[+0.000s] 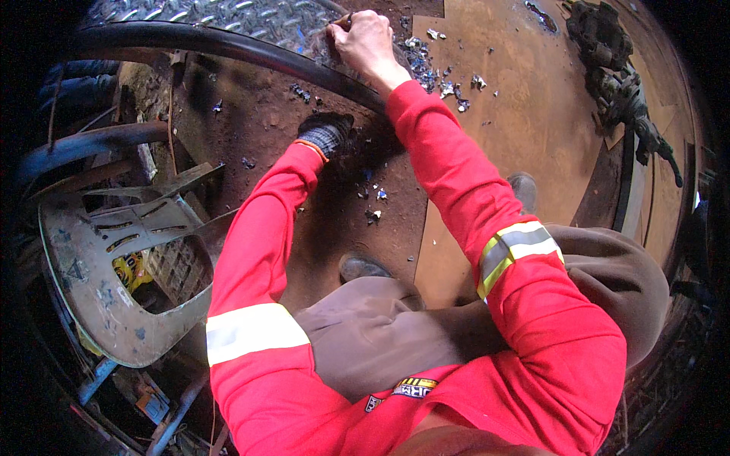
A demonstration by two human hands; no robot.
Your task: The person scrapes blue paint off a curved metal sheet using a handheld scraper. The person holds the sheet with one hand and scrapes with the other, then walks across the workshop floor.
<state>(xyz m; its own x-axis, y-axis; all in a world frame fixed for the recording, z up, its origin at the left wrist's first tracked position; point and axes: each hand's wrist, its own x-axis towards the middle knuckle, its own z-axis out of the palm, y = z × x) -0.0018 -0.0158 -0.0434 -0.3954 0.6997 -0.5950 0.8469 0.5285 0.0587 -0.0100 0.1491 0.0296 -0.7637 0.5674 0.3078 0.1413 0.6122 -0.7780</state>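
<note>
grey plastic chair (114, 258) lying at left; power tool (620, 83) upper right; blue scraps (426, 68) scattered on floor

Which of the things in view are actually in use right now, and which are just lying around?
In use: bare right hand gripping the dark curved pipe; gloved left hand on the rusty floor.

Lying about: grey plastic chair, grimy power tool, blue-white scraps.
</note>
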